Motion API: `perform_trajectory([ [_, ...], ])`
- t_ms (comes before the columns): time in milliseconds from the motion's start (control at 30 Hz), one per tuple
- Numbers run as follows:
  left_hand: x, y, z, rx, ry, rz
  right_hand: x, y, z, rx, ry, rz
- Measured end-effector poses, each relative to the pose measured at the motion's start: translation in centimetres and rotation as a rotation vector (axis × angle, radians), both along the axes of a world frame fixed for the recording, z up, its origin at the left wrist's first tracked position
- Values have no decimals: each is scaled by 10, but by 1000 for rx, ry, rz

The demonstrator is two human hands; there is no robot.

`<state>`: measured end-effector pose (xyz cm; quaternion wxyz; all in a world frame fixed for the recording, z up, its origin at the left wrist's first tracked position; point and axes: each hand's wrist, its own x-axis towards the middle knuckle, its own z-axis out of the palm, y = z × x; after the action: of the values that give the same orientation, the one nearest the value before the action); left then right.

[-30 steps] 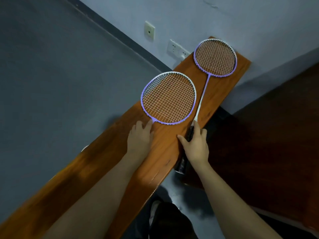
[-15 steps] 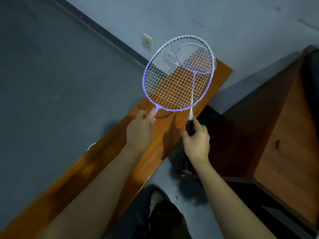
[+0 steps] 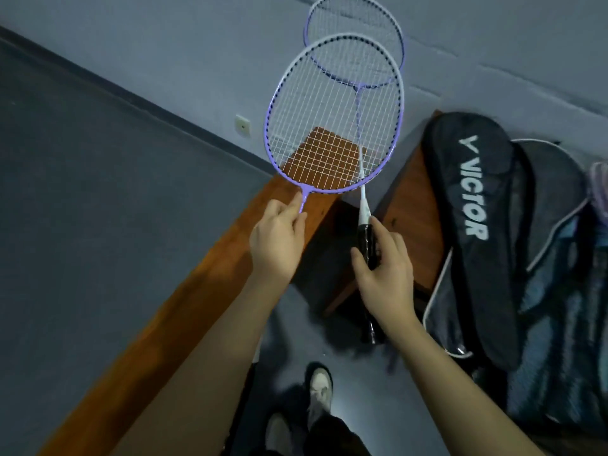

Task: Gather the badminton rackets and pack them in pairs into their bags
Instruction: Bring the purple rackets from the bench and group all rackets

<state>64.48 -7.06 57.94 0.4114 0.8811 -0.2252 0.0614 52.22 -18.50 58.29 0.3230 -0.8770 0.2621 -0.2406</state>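
Observation:
I hold two purple-and-white badminton rackets up in the air. My left hand grips the near racket by the shaft just below its head. My right hand is closed on the black handle of the far racket, whose head rises above and behind the near one. The two heads overlap. A black racket bag with white VICTOR lettering lies on the right bench. Beside it lies a grey-blue bag.
A long wooden bench runs from the lower left to the wall corner. A second wooden bench carries the bags. Part of another purple racket shows at the right edge. My shoes stand on the grey floor below.
Both rackets have come up off the left bench and now stand higher, against the wall. My view has swung right, and the bags on the right bench have come into sight.

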Motion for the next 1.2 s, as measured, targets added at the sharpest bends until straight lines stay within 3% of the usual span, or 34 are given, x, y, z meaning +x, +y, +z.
perform_trajectory([
  [400,-144,-149,78,-75,-52,-268,-188,-127,46,-55,-67,-203],
  [533,-210,-236,84,-75,0,-378,-259,-196,47,-119,27,-243],
  [800,-329,-385,80,-81,119,-393,-390,-324,45,-87,137,-222],
  [933,-363,-431,80,-147,209,-392,-431,-372,41,-61,155,-219],
  [1200,-373,-494,64,-78,209,-359,-457,-415,19,-33,114,-267],
])
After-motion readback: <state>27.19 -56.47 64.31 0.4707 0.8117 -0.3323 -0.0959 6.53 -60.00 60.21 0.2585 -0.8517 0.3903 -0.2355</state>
